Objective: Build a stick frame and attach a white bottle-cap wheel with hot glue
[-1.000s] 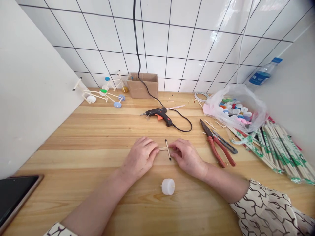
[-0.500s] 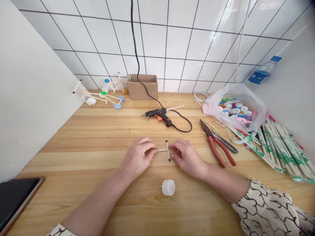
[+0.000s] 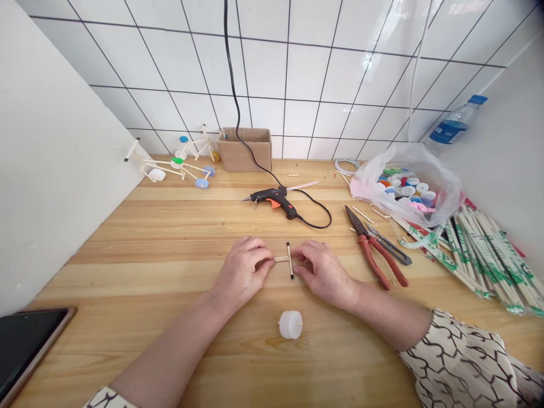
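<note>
My left hand (image 3: pixel 246 265) is closed, thumb and forefinger pinching the stem of a T-shaped piece of thin wooden sticks (image 3: pixel 281 259). The crossbar (image 3: pixel 290 262) has dark ends and stands across the stem's right end. Against the crossbar's right side sit the curled thumb and forefinger of my right hand (image 3: pixel 325 272), steadying it with a small gap between the fingertips. Its other fingers are tucked and partly hidden. Nearer to me lies a white bottle cap piece (image 3: pixel 290 324) with a short stick through its middle.
A black glue gun (image 3: pixel 274 199) lies beyond my hands. To the right are red-handled pliers (image 3: pixel 374 249), a utility knife (image 3: pixel 389 245), a bag of caps (image 3: pixel 403 175) and wrapped chopsticks (image 3: pixel 488 255). Stick models (image 3: pixel 178 164), a cardboard box (image 3: pixel 245 150) and a phone (image 3: pixel 32 351) are leftward.
My left hand has slid slightly right along the stem, toward the crossbar. My right hand and the T-shaped piece stay in place.
</note>
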`<state>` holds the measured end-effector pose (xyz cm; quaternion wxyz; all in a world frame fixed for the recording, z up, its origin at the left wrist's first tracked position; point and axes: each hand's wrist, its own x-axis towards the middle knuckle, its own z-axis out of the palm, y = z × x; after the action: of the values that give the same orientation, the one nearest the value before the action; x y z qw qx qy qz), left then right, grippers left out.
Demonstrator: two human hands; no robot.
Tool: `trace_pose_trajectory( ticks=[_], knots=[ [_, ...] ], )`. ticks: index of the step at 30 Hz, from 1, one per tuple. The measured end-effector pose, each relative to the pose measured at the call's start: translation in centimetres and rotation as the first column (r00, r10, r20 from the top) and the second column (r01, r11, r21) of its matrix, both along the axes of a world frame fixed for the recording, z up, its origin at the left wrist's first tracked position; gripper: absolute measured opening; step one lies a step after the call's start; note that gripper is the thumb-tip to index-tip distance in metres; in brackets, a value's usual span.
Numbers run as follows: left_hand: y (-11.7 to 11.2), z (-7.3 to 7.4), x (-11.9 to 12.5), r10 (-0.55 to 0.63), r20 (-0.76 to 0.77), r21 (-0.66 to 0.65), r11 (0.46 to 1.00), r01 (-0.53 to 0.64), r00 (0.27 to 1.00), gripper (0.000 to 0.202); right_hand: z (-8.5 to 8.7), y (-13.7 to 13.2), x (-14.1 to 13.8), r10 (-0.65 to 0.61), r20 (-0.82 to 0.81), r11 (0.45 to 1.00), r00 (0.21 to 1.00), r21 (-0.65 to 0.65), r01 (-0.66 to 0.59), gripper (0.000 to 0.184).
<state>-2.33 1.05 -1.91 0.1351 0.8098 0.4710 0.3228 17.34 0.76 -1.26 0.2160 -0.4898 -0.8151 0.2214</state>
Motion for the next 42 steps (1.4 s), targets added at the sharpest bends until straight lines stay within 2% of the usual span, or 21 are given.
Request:
trace_pose_trajectory(
  ticks=[12, 19, 27, 34, 37, 42],
  knots=[
    [0.1, 0.0, 0.0, -0.014, -0.015, 0.008, 1.0, 0.015, 1.0, 0.013, -0.1, 0.1, 0.0, 0.011, -0.002, 1.0, 1.0, 0.006, -0.011, 0.024],
    [0.0, -0.1, -0.1, 0.005, -0.012, -0.006, 1.0, -0.005, 1.0, 0.007, 0.1, 0.1, 0.0, -0.003, -0.039, 1.0, 0.999, -0.004, 0.002, 0.021],
    [-0.1, 0.8, -1.2, 0.128, 0.032, 0.014, 0.992, -0.128, 0.991, 0.011, 0.3, 0.1, 0.3, -0.072, -0.176, 0.997, 0.982, 0.016, 0.076, 0.019],
    [0.3, 1.1, -2.2, 0.189, 0.062, 0.023, 0.981, -0.191, 0.98, 0.013, 0.0, 0.2, 0.6, -0.08, -0.137, 0.993, 0.987, 0.072, 0.09, 0.015],
    [0.5, 1.2, -2.7, 0.231, 0.033, -0.031, 0.973, -0.23, 0.972, 0.013, 0.7, 0.3, 0.7, -0.096, -0.129, 0.992, 0.987, 0.064, 0.105, 0.014],
    [1.0, 1.2, -3.6, 0.284, -0.013, -0.108, 0.953, -0.284, 0.959, 0.015, 3.0, -0.7, 1.0, -0.13, -0.106, 0.99, 0.986, 0.045, 0.136, 0.011]
  ],
)
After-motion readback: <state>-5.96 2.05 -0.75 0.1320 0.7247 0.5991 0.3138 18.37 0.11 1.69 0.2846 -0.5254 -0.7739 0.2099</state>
